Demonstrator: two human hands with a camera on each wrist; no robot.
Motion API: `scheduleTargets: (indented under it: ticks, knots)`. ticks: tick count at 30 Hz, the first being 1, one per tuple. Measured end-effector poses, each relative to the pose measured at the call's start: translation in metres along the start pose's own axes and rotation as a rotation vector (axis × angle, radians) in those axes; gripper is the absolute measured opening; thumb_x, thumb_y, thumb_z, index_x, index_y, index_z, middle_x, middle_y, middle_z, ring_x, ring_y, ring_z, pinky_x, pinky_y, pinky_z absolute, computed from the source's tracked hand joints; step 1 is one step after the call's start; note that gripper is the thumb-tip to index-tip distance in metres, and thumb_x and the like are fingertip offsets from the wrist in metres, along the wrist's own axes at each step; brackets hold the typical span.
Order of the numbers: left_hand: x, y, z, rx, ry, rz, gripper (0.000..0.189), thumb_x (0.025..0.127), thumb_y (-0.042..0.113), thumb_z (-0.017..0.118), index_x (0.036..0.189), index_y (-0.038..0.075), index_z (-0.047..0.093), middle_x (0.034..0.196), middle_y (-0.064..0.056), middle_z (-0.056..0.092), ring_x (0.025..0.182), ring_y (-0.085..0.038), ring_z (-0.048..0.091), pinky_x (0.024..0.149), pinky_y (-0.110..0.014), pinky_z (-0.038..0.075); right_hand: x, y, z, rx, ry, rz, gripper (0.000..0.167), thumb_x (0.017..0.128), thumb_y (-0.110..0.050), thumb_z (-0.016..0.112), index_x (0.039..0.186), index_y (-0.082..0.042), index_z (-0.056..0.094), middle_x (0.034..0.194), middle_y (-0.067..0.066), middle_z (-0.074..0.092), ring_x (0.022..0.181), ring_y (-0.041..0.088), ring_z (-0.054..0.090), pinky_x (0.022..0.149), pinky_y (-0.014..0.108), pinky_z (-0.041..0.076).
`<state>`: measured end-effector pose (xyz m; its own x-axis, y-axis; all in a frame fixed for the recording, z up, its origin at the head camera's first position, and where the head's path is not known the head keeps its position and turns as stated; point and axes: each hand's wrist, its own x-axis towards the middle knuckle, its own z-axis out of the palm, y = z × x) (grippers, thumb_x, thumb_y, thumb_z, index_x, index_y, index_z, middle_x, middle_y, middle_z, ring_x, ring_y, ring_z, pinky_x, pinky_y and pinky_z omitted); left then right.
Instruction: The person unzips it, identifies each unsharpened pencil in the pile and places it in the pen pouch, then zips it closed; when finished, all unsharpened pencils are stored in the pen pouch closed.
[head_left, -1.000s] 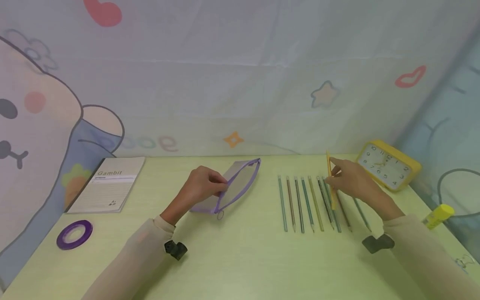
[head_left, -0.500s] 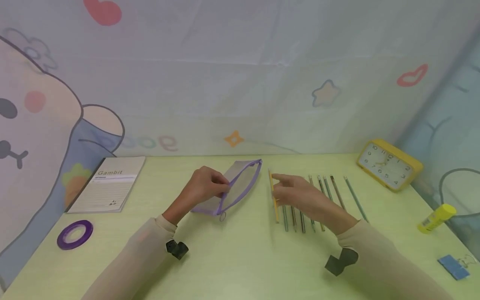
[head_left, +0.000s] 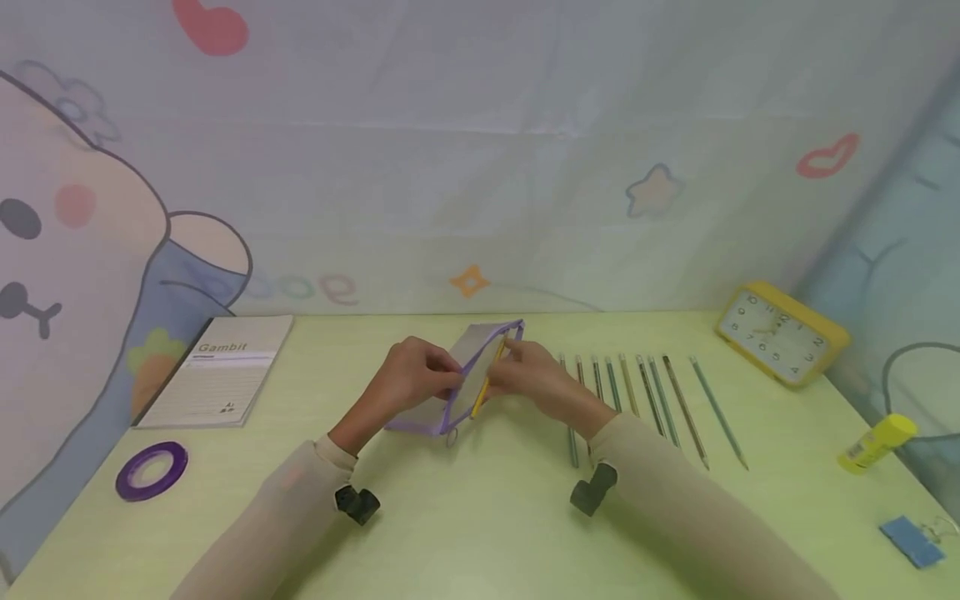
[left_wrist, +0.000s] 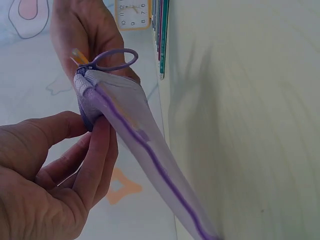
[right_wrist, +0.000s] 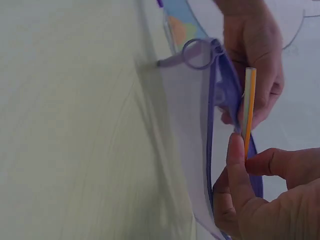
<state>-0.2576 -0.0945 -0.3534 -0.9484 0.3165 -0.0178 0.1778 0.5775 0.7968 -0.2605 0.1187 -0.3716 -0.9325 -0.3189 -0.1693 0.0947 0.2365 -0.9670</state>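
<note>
In the head view, my left hand (head_left: pixel 420 371) pinches the upper edge of a translucent zip pencil pouch (head_left: pixel 471 340) with purple trim, and its mouth gapes open. My right hand (head_left: pixel 536 379) holds a yellow pencil (head_left: pixel 481 398) between thumb and fingers, slanted at that mouth. Seen from the right wrist, the pencil (right_wrist: pixel 249 100) runs along the zipper opening of the pouch (right_wrist: pixel 190 120), and other fingers touch the pouch's edge. The left wrist view shows a purple ring pull (left_wrist: pixel 131 52) at the zipper end; the pouch hides most of the pencil there.
Several pencils (head_left: pixel 684 404) lie in a row to the right, partly behind my right forearm. Beyond them stand a yellow alarm clock (head_left: pixel 783 333), a glue stick (head_left: pixel 877 443) and a blue binder clip (head_left: pixel 912 540). A notebook (head_left: pixel 213 375) and a purple tape roll (head_left: pixel 152 471) lie left.
My right hand has carried the yellow pencil leftward from above the pencil row to the pouch's mouth, tilting it. My left hand has stayed on the pouch edge.
</note>
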Motion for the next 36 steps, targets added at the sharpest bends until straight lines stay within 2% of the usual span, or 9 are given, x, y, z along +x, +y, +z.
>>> scheduleTargets:
  ticks: [3,6,11,13,17,22,27,31,36]
  knots:
    - [0.000,0.001,0.000,-0.006,-0.002,0.003,0.013,0.089,0.015,0.072,0.094,0.006,0.080,0.088,-0.008,0.079,0.072,-0.017,0.077,0.081,-0.036,0.061,0.008,-0.001,0.006,-0.043,0.069,0.009,0.085,0.086,-0.009,0.060,0.158,0.005,0.018,0.096,0.014,0.076,0.082,0.015,0.074,0.097,0.034,0.054]
    - [0.000,0.001,0.000,-0.015,-0.004,0.010,0.013,0.089,0.015,0.073,0.094,0.006,0.080,0.089,-0.009,0.079,0.073,-0.018,0.078,0.079,-0.035,0.061,0.012,-0.002,0.012,-0.064,0.102,0.015,0.088,0.085,-0.010,0.063,0.158,0.008,0.017,0.089,0.009,0.075,0.076,0.015,0.074,0.092,0.033,0.056]
    - [0.000,0.002,0.000,0.001,-0.001,0.026,0.014,0.089,0.017,0.072,0.094,0.006,0.080,0.087,-0.008,0.079,0.073,-0.018,0.077,0.079,-0.036,0.061,0.009,-0.002,0.015,-0.131,0.108,0.016,0.084,0.092,-0.013,0.065,0.157,0.009,0.016,0.107,0.018,0.073,0.079,0.018,0.076,0.100,0.041,0.054]
    - [0.000,0.002,-0.001,0.013,0.006,0.024,0.014,0.089,0.017,0.072,0.095,0.007,0.080,0.087,-0.007,0.079,0.073,-0.017,0.077,0.080,-0.036,0.061,0.005,-0.002,0.012,-0.186,0.118,0.006,0.081,0.094,-0.017,0.066,0.157,0.007,0.020,0.113,0.016,0.072,0.080,0.018,0.076,0.104,0.044,0.052]
    - [0.000,0.001,-0.003,0.013,0.017,0.008,0.014,0.089,0.017,0.073,0.096,0.007,0.081,0.088,-0.007,0.079,0.073,-0.016,0.077,0.080,-0.035,0.060,-0.008,-0.002,0.000,-0.263,0.116,-0.053,0.072,0.097,-0.021,0.064,0.156,0.002,0.030,0.112,0.014,0.069,0.086,0.023,0.076,0.104,0.048,0.051]
    - [-0.001,-0.001,-0.005,0.013,0.012,-0.006,0.015,0.089,0.018,0.074,0.098,0.007,0.080,0.090,-0.007,0.079,0.073,-0.016,0.077,0.079,-0.034,0.060,-0.031,0.000,-0.025,-0.356,0.093,-0.126,0.055,0.099,-0.023,0.062,0.148,-0.002,0.048,0.112,0.018,0.068,0.091,0.027,0.074,0.093,0.046,0.057]
    - [-0.001,0.000,-0.007,0.022,0.016,-0.001,0.016,0.089,0.018,0.074,0.099,0.007,0.080,0.090,-0.007,0.080,0.074,-0.016,0.077,0.077,-0.033,0.060,-0.053,-0.001,-0.065,-0.500,0.127,-0.167,0.039,0.101,-0.024,0.061,0.135,-0.005,0.063,0.119,0.018,0.071,0.096,0.032,0.073,0.083,0.043,0.060]
    - [0.000,0.000,-0.007,0.024,0.017,-0.003,0.016,0.089,0.018,0.073,0.099,0.007,0.080,0.089,-0.007,0.080,0.073,-0.017,0.077,0.079,-0.035,0.060,-0.068,-0.001,-0.102,-0.681,0.195,-0.159,0.036,0.102,-0.024,0.059,0.131,-0.006,0.066,0.122,0.018,0.071,0.102,0.033,0.072,0.081,0.041,0.059]
    - [0.001,0.000,-0.008,0.028,0.015,-0.007,0.017,0.089,0.019,0.073,0.100,0.008,0.080,0.089,-0.006,0.080,0.073,-0.016,0.077,0.079,-0.034,0.060,-0.083,0.003,-0.140,-0.872,0.259,-0.160,0.033,0.101,-0.015,0.059,0.127,0.004,0.066,0.114,0.026,0.071,0.103,0.041,0.069,0.079,0.047,0.058]
